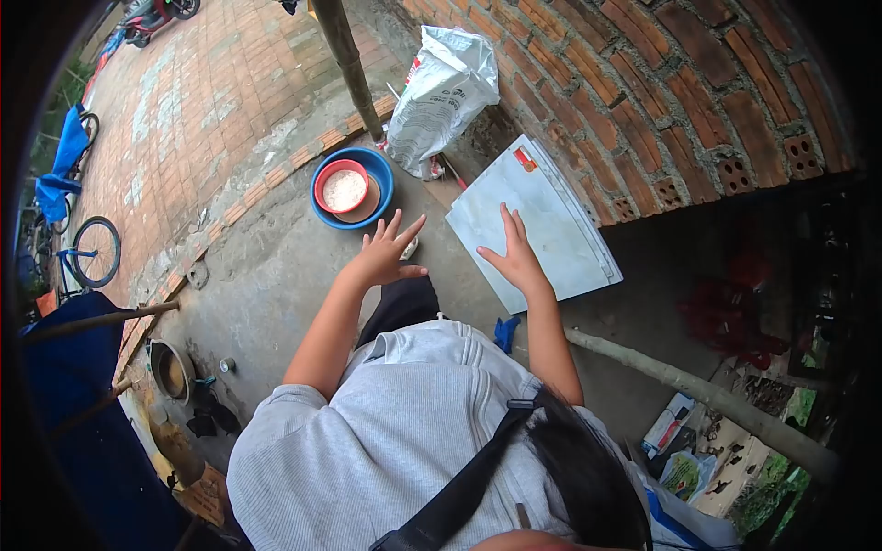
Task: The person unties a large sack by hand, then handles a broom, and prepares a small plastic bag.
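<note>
Tile stack (556,207) touches the spread grip of the right hand (516,262).

The stack of tiles (542,216) was pale grey-white with faint cloudy marbling, and a small red-orange sticker (525,158) marked its top corner. The basin (378,174) was bright blue; inside it sat a red bowl (322,184) with white contents (344,190). The sack (441,92) was white with black print and a touch of red. The brick wall (643,83) was red-brown, its joints grey — a regular running pattern. The paving (202,101) showed the same reddish brick, patched with pale grey. The concrete ground (276,275) was dull grey. The sweater (386,441) was light grey with ribbed lines, crossed by a black strap (459,496). A small cloth (505,332) and a tarp (64,156) were both blue.
</note>
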`<state>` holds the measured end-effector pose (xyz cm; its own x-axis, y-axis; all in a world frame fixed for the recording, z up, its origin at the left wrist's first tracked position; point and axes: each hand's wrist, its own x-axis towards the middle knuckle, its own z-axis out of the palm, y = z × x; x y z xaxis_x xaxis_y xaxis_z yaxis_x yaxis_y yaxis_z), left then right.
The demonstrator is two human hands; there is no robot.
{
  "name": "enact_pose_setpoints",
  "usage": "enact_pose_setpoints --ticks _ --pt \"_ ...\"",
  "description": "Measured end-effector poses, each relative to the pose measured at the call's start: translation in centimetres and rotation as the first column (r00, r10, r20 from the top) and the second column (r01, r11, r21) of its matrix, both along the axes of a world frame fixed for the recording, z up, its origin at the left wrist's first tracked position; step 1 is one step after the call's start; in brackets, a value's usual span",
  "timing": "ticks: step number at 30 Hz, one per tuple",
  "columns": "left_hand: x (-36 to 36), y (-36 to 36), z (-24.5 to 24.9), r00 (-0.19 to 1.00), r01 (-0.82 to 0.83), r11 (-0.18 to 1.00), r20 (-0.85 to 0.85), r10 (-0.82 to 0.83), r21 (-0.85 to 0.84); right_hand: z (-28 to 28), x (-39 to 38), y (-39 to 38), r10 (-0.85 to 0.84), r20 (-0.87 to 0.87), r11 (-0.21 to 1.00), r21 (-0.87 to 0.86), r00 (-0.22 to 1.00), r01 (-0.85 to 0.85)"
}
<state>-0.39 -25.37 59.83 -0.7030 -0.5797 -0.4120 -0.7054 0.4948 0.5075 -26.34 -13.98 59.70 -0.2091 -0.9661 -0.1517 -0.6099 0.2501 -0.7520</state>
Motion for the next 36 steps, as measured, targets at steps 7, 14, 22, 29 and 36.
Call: enact_pose_setpoints --ticks 7,14,22,29,36 --pt "-4.5 -12.3 -2.0 0.999 -0.017 0.996 0.027 0.020 -0.092 -2.1 -2.6 -6.8 -0.117 -0.011 0.974 0.195 0.993 0.117" --pt "-12.4 -28.1 -2.0 0.939 0.025 0.999 -0.342 -0.034 -0.031 1.3 -3.2 -17.1 -0.193 -0.012 0.974 0.123 0.981 0.193" --pt "-21.2 -30.5 -3.4 0.865 0.029 0.971 -0.481 -0.144 -0.238 -0.9 -3.3 -18.2 -0.318 -0.136 0.948 -0.027 0.938 0.317" --pt "-18.5 -19.9 -7.1 0.908 0.191 0.977 -0.360 -0.214 -0.099 -1.5 -2.7 -13.2 -0.201 -0.240 0.941 0.222 0.950 0.255" --pt "-10.3 -4.8 -9.3 0.963 0.252 0.968 -0.097 -0.250 0.008 -5.8 0.0 -1.2 -0.352 0.002 0.925 -0.152 0.936 0.348"
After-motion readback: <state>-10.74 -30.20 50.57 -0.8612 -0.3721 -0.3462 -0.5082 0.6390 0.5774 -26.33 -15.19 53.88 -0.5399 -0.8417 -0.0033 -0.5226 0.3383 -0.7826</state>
